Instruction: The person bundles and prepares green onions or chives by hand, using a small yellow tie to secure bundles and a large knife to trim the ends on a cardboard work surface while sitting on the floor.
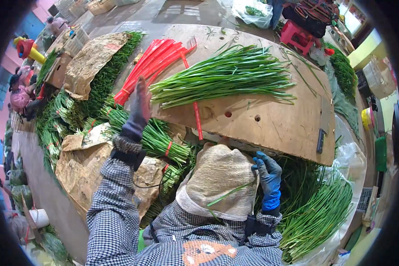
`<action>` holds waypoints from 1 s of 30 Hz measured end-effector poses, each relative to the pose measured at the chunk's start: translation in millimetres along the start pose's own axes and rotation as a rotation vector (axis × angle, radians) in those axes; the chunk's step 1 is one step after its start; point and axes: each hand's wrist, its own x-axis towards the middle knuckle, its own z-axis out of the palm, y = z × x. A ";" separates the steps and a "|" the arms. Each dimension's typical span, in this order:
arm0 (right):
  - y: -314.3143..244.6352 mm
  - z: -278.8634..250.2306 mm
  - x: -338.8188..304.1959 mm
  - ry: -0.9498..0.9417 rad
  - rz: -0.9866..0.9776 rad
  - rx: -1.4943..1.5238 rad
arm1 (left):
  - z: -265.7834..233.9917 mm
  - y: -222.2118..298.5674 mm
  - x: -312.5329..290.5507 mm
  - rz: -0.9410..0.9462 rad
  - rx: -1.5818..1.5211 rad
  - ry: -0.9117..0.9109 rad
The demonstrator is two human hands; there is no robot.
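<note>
A loose heap of green chives (221, 77) lies across the wooden board (270, 124), pale stem ends to the left. One red tie strip (197, 120) runs beneath it, both ends showing. My left hand (140, 104), in a dark glove, stands edge-on beside the stem ends, fingers straight and nothing seen in it. A stack of red strips (153, 62) lies just beyond it. Near the board's front edge, by my lap, my right hand (269, 173) in a blue glove has its fingers loosely bent and apart. A cloth (221, 177) with a stray leaf covers my lap.
At the board's right edge lies a knife (322, 137) with a black handle. More loose chives (317, 217) fill plastic sheeting at my right. Tied bundles (166, 144) and brown paper (86, 166) are on my left. A pink stool (299, 37) stands beyond the board; people sit far left.
</note>
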 end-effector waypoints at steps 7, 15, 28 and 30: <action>-4.3 -1.1 -4.2 0.019 0.008 0.010 | 16.5 -3.4 18.9 0.402 0.505 -0.101; 5.1 -3.2 -2.9 0.033 -0.002 -0.034 | 43.7 40.0 -27.1 0.985 1.549 -0.127; 6.7 -9.3 -8.5 0.061 -0.001 -0.057 | 7.1 29.0 7.3 0.840 1.211 -0.216; 5.1 -7.3 -8.6 0.055 -0.011 -0.057 | -2.3 27.5 8.1 0.821 1.171 -0.232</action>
